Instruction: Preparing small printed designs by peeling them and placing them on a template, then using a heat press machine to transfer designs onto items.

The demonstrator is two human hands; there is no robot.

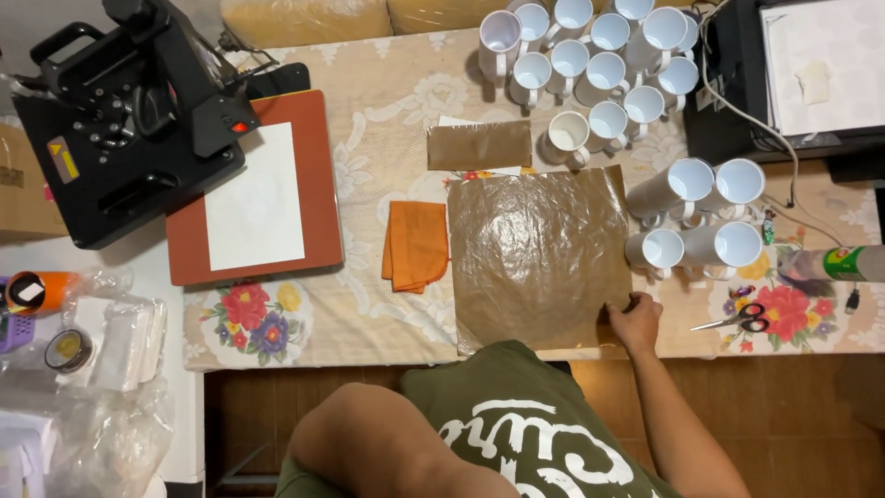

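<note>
Brown, crinkled and glossy, a large sheet (539, 258) lies flat on the worktop (387, 101), which is covered by a cream lace-patterned cloth with flower prints. The person's right hand (634, 320) rests at the sheet's near right corner, fingers curled over the edge and seemingly pinching it against the cloth. The left hand is not in view; only the bare upper arm shows at the near edge, so its state cannot be told.

Just left of the sheet lies a folded orange cloth (415, 245), and just beyond its far edge a smaller brown strip (479, 145) sits on a bit of white paper. Farther left, a black heat press (120, 120) stands with its plate swung aside, and a white sheet of paper (254, 196) lies on the red-brown pad (184, 249). A cluster of white mugs (590, 69) stands upright at the far right, while four more mugs (701, 217) lie on their sides just right of the brown sheet. Scissors (737, 320) lie near the right edge, apart from the hand.

As a judgement, the work looks early: the brown sheet is spread and being held or adjusted, nothing rests on it, the mugs appear plain, and the press stands open.
</note>
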